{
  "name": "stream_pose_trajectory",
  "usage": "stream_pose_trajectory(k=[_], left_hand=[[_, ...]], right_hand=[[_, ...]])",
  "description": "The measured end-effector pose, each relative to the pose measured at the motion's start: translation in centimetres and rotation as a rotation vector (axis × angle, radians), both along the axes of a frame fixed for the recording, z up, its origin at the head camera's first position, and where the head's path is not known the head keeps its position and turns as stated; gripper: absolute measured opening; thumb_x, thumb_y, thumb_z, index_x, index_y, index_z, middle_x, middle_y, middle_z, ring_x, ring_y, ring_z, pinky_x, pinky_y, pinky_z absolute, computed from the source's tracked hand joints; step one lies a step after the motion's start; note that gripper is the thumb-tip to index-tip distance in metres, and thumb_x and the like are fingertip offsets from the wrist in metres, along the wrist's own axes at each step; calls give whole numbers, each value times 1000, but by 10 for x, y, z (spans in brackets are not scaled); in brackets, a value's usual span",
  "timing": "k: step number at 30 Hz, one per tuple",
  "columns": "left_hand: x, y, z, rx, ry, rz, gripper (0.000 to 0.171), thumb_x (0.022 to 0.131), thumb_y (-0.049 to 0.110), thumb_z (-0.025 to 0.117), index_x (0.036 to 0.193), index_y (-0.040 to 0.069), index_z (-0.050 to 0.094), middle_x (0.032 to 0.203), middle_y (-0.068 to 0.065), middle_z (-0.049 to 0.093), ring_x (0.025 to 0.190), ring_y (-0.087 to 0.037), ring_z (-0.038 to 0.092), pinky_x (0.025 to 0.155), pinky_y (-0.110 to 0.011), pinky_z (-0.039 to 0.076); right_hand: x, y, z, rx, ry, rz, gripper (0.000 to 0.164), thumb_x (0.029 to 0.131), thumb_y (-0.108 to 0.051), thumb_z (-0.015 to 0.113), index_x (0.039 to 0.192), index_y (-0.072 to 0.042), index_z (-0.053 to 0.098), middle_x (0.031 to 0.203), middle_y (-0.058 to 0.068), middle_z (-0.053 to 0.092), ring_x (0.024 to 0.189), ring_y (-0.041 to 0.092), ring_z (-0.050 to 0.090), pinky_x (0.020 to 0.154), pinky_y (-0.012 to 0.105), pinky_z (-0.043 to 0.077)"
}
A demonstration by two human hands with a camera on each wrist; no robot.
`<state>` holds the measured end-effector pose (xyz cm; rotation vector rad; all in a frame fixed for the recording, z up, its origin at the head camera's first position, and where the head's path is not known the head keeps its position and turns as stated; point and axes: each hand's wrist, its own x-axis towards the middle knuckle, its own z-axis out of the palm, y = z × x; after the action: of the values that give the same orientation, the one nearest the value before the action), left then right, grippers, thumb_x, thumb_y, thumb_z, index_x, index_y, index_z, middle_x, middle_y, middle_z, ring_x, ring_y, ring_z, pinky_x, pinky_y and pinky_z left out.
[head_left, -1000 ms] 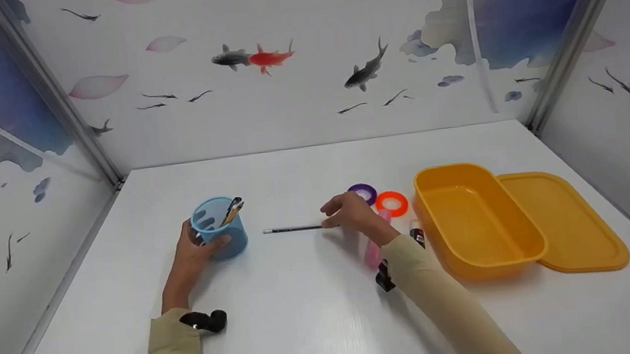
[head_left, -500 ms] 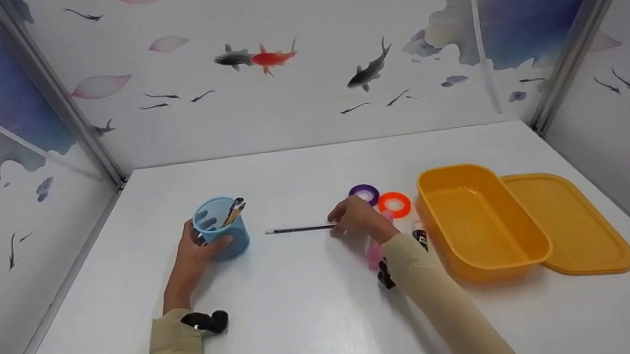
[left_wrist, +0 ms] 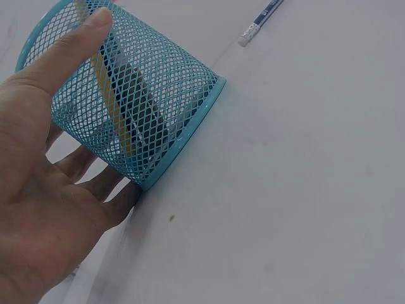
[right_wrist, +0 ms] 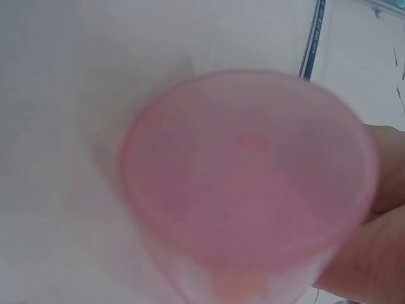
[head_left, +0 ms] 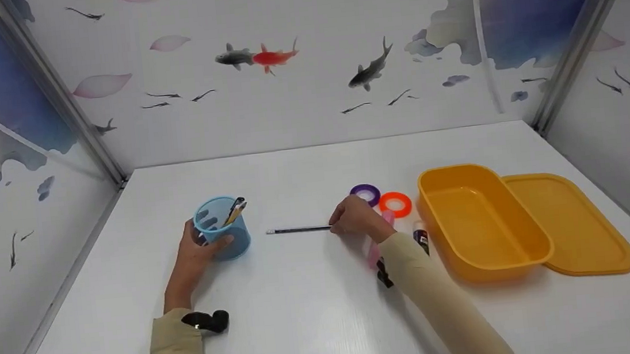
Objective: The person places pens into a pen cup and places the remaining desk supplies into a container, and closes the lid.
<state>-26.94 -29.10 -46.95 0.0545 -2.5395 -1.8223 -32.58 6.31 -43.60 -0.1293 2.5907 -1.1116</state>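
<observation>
White tabletop (head_left: 301,334) stretches under everything, its near edge out of sight. Close up, a pink translucent thing (right_wrist: 247,164) crowds the right wrist view, and a small dark-labelled tube (head_left: 421,240) lies beside the right sleeve (head_left: 445,297). To the left is a blue mesh cup (head_left: 238,239) with pens (head_left: 235,212) leaning inside; it looks light and fairly stiff, best held round its side. The left grip (head_left: 193,258) does just that, thumb across the mesh, fingers behind. Midway lies a dark pencil (head_left: 300,230), white end towards the cup but not touching it. It should be light, rigid and inclined to roll, so a pinch suits it. The right grip (head_left: 356,217) is nearly closed, thumb and fingertips seemingly pinching the other end. Farther back are a purple ring (head_left: 376,196) and an orange ring (head_left: 408,204), a yellow container (head_left: 481,221) with its lid (head_left: 585,226) alongside, then the fish-printed wall (head_left: 286,122).
</observation>
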Motion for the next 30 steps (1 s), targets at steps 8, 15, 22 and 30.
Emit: stream_pose_trajectory(k=[8,15,22,30], left_hand=[[1,0,-1,1,12,6,99,85,35,80,158,14,16,166,-14,24,157,-37,15,128,-55,16],[0,0,0,4,14,1,99,86,36,80,158,14,16,166,-13,24,157,-36,15,128,-54,17],[1,0,1,-5,5,2,103,85,38,79,159,13,13,166,-13,24,157,-36,16,128,-55,16],[2,1,2,-1,-1,3,103,85,40,80,159,15,13,166,-12,24,156,-36,17,128,-54,17]], right_hand=[[-3,1,12,51,-47,54,16,92,-15,73,107,-12,76,109,8,70,99,23,61,95,33,56],[-4,0,26,-12,9,61,16,92,-14,72,107,-10,76,110,9,72,101,23,62,99,36,56],[0,-5,44,-67,91,34,21,92,-17,72,111,-7,74,108,10,72,102,26,64,97,39,57],[4,-13,60,-183,172,-60,24,91,-18,74,113,-7,73,109,11,70,101,25,67,96,37,58]])
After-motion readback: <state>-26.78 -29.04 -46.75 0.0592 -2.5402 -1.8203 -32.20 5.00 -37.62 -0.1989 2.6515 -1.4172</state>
